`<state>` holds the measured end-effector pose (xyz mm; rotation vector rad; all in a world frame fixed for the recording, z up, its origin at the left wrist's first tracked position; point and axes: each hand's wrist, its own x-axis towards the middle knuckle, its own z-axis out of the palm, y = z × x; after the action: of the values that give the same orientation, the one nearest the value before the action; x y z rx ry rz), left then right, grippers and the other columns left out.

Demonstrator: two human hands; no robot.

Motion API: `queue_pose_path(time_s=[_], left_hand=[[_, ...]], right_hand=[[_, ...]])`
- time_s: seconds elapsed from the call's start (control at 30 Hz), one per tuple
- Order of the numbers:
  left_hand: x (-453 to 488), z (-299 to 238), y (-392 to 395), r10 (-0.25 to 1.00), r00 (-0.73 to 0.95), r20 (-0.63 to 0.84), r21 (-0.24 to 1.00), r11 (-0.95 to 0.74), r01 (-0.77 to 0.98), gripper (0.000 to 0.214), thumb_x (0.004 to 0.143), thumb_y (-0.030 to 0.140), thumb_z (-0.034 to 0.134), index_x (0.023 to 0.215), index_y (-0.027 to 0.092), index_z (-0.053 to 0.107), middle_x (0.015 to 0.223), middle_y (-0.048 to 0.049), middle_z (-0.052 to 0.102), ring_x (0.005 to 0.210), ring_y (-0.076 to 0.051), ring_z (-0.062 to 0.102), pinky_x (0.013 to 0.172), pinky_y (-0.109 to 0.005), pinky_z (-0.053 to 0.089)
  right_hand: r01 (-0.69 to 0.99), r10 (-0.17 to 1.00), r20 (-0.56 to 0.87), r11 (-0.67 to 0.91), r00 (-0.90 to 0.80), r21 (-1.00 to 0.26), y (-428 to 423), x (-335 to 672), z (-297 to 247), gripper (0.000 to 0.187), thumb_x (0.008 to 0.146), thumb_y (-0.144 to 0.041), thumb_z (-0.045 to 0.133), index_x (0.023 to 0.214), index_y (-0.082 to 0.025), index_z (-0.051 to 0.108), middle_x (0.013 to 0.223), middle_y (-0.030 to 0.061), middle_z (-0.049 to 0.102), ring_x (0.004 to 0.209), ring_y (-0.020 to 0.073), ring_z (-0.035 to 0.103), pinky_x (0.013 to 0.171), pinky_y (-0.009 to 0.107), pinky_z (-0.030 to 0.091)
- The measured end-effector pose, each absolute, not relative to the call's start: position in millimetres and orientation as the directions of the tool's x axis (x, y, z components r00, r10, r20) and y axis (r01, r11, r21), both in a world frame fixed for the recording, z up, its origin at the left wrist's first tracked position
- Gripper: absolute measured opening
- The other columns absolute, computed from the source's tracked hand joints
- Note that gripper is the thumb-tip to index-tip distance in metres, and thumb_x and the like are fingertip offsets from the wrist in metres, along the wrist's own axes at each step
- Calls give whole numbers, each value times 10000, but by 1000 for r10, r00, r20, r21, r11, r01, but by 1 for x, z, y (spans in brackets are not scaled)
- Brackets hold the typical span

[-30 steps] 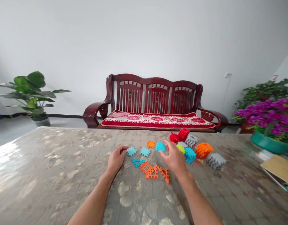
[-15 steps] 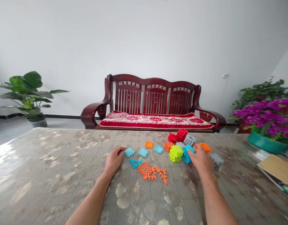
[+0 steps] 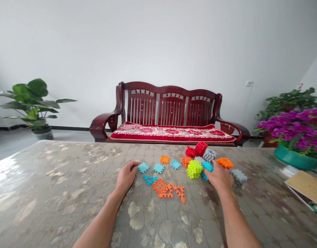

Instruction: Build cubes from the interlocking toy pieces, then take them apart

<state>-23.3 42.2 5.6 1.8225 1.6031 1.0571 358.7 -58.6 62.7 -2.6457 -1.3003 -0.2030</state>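
My left hand (image 3: pixel 126 175) rests on the table, fingers loosely curved and a little apart, holding nothing. Its fingertips are at the edge of a light blue toothed square tile (image 3: pixel 143 167). More light blue tiles (image 3: pixel 158 168) lie flat to its right. My right hand (image 3: pixel 219 177) grips a stack of blue interlocking tiles (image 3: pixel 207 166), with the thumb on the near side; the hand hides part of the stack. Beside it stands a lime green tile stack (image 3: pixel 194 169). Nearer me lie a blue triangular piece (image 3: pixel 150 179) and several orange lattice pieces (image 3: pixel 166 190).
Behind the stacks are red pieces (image 3: pixel 200 148) and a grey stack (image 3: pixel 209 155). Orange tiles (image 3: pixel 225 163) and grey tiles (image 3: pixel 239 175) lie right. A teal flower pot (image 3: pixel 295 158) and a brown board (image 3: pixel 306 187) are at far right. A wooden bench (image 3: pixel 171 106) stands beyond the table.
My right hand has shifted slightly left and its thumb now covers more of the blue stack. My left hand stays in place. The view has moved very slightly.
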Motion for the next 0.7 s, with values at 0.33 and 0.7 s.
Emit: queue_pose_path(time_s=[0.33,0.7], left_hand=[[-21,10,38,975,-1,224,790,-181,585,270,788,242,480,910,228,721,936,-8,754,897,-192,678,822,-275,492],[-20,5,40,951,119,285,655,-284,700,330,793,153,487,1029,212,711,1091,-41,727,1055,-202,638,963,-315,456]], right_hand=[[796,754,258,-586,604,-150,-63,353,70,550,836,-504,467,1295,-218,565,1152,159,665,1021,334,620,828,439,460],[918,768,624,132,144,-374,-46,274,70,342,884,-243,399,1081,-185,672,1056,92,704,1006,212,616,937,336,453]])
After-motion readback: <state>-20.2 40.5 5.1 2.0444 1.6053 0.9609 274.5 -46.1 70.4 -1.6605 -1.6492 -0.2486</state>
